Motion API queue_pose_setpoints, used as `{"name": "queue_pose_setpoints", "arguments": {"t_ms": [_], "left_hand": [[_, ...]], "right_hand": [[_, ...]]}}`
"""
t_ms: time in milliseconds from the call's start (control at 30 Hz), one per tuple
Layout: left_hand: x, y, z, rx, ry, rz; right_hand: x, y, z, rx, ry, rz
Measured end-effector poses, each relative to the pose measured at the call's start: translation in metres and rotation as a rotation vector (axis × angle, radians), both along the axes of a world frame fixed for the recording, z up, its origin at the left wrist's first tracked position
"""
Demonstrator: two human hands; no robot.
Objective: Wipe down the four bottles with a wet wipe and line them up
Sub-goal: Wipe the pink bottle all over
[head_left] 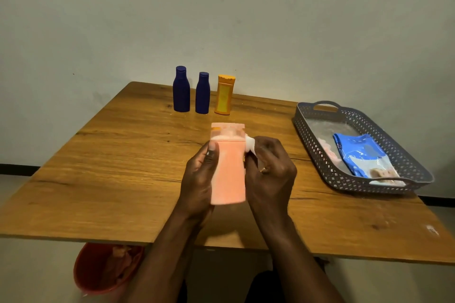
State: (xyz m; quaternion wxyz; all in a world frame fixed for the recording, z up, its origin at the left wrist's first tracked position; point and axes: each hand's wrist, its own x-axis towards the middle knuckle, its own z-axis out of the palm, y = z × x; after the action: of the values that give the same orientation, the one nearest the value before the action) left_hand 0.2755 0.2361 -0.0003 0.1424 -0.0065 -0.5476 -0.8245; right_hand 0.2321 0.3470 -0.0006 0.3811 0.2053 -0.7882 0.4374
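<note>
Head view, centre of frame: peach bottle (228, 170) held upright above the tabletop (118, 155), left hand (198, 179) wrapped round its body, right hand (270, 172) pinching a wet wipe (250, 145) against its shoulder. Probably light, stiff plastic, slick when damp; best gripped mid-body. Upper centre: three bottles lined up, two blue (181, 90) (203, 93), one orange (224, 95). Four in all, one wipe.

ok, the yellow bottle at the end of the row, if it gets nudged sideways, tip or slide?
Likely tips rather than slides: the yellow bottle stands tall on a narrow base. It looks like rigid plastic, so it should hold shape in a grip. Pushed left, it would probably knock the smaller blue bottle close beside it. Weight can't be judged; fill level isn't visible.
</note>
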Motion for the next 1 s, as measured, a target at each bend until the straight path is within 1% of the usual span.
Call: {"name": "queue_pose_setpoints", "arguments": {"t_ms": [100, 167, 233, 300, 400, 533, 600, 733, 800, 900, 933, 1000], "left_hand": [[-0.005, -0.002, 0.001, -0.053, -0.024, 0.077], [-0.007, 0.0, 0.002, -0.086, -0.033, 0.09], [-0.006, 0.002, 0.0, -0.106, -0.038, 0.081], [-0.006, 0.002, -0.002, -0.126, -0.044, 0.089], [-0.005, 0.002, -0.003, -0.123, -0.069, 0.094], [-0.006, 0.002, -0.005, 0.016, -0.142, 0.075], [-0.007, 0.001, -0.004, 0.055, -0.161, 0.067], [-0.009, 0.0, -0.003, 0.016, -0.143, 0.031], [-0.011, 0.001, -0.004, -0.087, -0.122, 0.065], [-0.011, 0.002, -0.004, -0.273, -0.07, 0.149], [-0.011, 0.002, -0.004, -0.318, -0.059, 0.174], [-0.01, 0.002, -0.007, -0.343, -0.038, 0.194]], "right_hand": [[0.012, 0.0, 0.002, 0.01, 0.118, 0.007], [0.018, -0.003, 0.004, 0.086, 0.192, 0.003], [0.018, -0.005, 0.005, 0.179, 0.219, -0.036], [0.014, -0.004, 0.006, 0.2, 0.213, -0.059], [0.009, -0.004, 0.007, 0.133, 0.135, -0.048], [0.009, -0.008, 0.01, -0.068, -0.043, 0.002], [0.011, -0.008, 0.01, -0.098, -0.04, 0.008], [0.017, -0.007, 0.006, 0.0, 0.061, 0.033], [0.02, -0.007, 0.004, 0.089, 0.098, 0.046], [0.019, -0.004, -0.001, 0.321, 0.182, 0.045], [0.018, -0.002, -0.003, 0.37, 0.211, 0.038], [0.013, 0.003, -0.009, 0.375, 0.25, 0.055]]}}
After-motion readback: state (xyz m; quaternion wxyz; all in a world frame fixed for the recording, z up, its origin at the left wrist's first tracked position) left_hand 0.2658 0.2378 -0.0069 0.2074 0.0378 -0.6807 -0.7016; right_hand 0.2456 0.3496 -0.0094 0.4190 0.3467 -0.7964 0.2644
